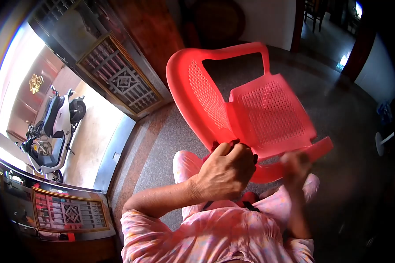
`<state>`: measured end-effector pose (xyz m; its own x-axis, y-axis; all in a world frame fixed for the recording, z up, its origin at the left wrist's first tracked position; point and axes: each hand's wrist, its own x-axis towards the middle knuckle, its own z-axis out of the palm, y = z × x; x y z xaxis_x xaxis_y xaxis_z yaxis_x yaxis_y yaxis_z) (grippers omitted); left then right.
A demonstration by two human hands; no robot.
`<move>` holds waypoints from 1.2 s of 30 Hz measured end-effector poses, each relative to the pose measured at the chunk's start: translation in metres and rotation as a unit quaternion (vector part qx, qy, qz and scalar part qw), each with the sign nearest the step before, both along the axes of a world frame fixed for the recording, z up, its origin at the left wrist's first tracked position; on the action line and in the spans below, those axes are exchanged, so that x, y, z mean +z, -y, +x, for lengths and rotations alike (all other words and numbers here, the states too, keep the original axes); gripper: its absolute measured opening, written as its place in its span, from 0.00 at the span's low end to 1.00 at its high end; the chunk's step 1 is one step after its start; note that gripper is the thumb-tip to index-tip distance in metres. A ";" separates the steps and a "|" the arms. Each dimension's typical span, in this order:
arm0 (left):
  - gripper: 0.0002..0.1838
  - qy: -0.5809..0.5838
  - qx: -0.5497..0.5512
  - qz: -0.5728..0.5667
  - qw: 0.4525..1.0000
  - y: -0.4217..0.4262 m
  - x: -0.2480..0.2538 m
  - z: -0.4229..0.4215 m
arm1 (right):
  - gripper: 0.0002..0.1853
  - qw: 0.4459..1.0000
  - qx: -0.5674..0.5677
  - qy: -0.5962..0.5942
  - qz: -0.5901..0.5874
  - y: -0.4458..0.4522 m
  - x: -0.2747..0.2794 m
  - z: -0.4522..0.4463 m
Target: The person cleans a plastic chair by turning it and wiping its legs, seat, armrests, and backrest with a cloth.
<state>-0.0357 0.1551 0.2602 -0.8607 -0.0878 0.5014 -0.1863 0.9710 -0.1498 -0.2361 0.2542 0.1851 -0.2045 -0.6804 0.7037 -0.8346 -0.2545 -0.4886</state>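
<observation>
Left hand (230, 168) was closed in a fist, back of the hand upward, just in front of the chair (272, 109), over the lower end of its backrest. Small dark bits showed at the edges of the fist, but what it had hold of could not be told. Right hand (296, 164) was a blur over the chair's near arm (318, 151); it looked curled, though how far it was shut, and whether it held anything, could not be told.

The chair, red and pierced with small holes in its seat and backrest, was on the grey floor (156, 149) right before the person. Its backrest was on the left, its seat on the right and its far arm looped across the top. The person's knees, in pink trousers (188, 164), were on either side of the near part of the chair. Something red (249, 198), with black beside it, lay between the legs.

To the left, a scooter (55, 131) stood outside the open doorway, near a metal grille (120, 76) framed in gold.
</observation>
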 end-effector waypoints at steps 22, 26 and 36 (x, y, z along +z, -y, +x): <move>0.07 -0.033 0.119 0.092 0.988 0.103 0.051 0.024 | 0.30 0.993 -0.005 -0.116 0.032 0.004 -0.031 0.049; 0.14 0.017 0.036 0.049 0.998 0.019 0.020 0.010 | 0.29 0.991 -0.009 -0.133 -0.014 0.009 -0.033 0.047; 0.12 0.002 0.050 0.049 0.998 0.033 0.040 0.005 | 0.26 0.998 0.058 -0.011 -0.026 -0.011 -0.039 0.016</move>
